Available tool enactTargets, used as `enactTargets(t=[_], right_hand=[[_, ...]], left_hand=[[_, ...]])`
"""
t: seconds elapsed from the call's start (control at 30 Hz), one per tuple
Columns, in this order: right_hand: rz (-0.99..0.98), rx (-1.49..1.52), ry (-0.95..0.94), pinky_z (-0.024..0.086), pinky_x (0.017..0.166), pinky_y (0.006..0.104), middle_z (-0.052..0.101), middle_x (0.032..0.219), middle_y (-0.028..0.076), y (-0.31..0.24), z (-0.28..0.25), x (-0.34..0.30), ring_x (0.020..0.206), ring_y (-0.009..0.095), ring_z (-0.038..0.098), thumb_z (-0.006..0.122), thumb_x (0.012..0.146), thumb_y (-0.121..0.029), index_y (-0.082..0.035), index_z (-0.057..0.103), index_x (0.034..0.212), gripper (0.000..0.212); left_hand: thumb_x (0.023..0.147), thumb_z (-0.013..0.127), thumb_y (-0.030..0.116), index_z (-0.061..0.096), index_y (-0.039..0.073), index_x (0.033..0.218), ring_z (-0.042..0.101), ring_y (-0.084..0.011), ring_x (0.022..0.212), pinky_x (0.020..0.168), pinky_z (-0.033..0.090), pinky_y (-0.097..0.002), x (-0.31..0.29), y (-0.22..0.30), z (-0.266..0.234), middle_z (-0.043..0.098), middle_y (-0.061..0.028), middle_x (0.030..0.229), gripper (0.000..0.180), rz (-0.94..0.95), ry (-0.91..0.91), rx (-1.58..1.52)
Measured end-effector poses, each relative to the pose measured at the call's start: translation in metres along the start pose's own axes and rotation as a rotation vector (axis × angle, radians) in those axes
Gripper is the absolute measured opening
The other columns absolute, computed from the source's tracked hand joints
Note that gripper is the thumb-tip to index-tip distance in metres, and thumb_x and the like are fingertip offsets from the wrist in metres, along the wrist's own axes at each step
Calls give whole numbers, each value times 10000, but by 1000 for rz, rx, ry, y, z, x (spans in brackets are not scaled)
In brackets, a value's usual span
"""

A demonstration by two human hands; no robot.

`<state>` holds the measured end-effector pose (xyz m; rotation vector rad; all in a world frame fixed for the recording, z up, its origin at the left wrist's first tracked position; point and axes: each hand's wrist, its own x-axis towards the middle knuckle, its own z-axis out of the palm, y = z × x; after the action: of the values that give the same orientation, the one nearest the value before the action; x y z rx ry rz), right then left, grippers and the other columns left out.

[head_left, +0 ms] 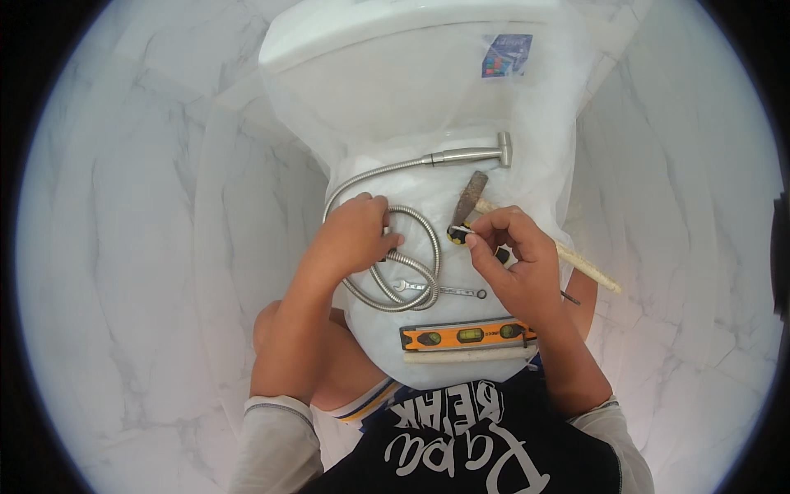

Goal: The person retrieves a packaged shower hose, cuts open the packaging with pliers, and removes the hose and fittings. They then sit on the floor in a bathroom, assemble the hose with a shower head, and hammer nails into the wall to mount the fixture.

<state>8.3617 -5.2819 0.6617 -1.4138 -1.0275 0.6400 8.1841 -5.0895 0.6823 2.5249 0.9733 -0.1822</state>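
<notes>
A metal bidet sprayer [469, 155] lies on the plastic-wrapped toilet lid, its flexible steel hose [436, 247] looped below it. My left hand [360, 235] is closed on the hose near its end, at the left of the loops. Between thumb and forefinger, my right hand [520, 255] pinches a small thin pale piece [463, 230], too small to name. Just under those fingers lies a screwdriver with a black and yellow handle [457, 236], partly hidden by the hand. A hammer [472, 196] with a pale wooden handle rests beyond it, passing behind my right hand.
A combination wrench [461, 291] lies partly under the hose. Nearer me are an orange spirit level [469, 335] and a pale stick [469, 356]. The toilet tank [395, 82], with a coloured sticker [505, 56], rises at the back. Marbled tiles [148, 247] surround the toilet.
</notes>
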Motion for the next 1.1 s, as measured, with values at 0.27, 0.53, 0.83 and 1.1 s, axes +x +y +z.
enactTargets(t=[0.27, 0.53, 0.83, 1.1], right_hand=[[-165, -177, -5, 516, 739, 260, 666, 935, 48, -33, -5, 17, 798, 111, 613, 776, 889, 71, -4, 693, 1027, 177], [-335, -448, 35, 550, 662, 309, 696, 932, 69, -79, -17, 38, 778, 198, 676, 828, 823, 25, -54, 706, 1003, 232], [-404, -578, -157, 539, 631, 310, 701, 900, 62, -102, -22, 50, 736, 200, 684, 835, 775, 59, -63, 730, 952, 240], [-332, -875, -727, 517, 604, 349, 658, 840, 78, -130, -37, 103, 716, 246, 677, 808, 768, -2, -58, 713, 931, 197]], left_hand=[[981, 791, 283, 683, 21, 1006, 662, -123, 711, 708, 562, -334, 15, 4, -33, 723, -28, 856, 285, -152, -131, -740], [1110, 614, 346, 622, -15, 1374, 686, -95, 979, 889, 579, -262, 17, 22, -13, 720, -50, 1135, 447, 29, -438, -1749], [1111, 607, 363, 660, -40, 1343, 708, -108, 951, 890, 596, -267, 12, 33, 4, 743, -66, 1098, 467, 54, -548, -1836], [1018, 740, 482, 750, -45, 1085, 675, -110, 885, 845, 557, -244, 16, 38, 11, 750, -86, 1014, 531, 5, -606, -1598]])
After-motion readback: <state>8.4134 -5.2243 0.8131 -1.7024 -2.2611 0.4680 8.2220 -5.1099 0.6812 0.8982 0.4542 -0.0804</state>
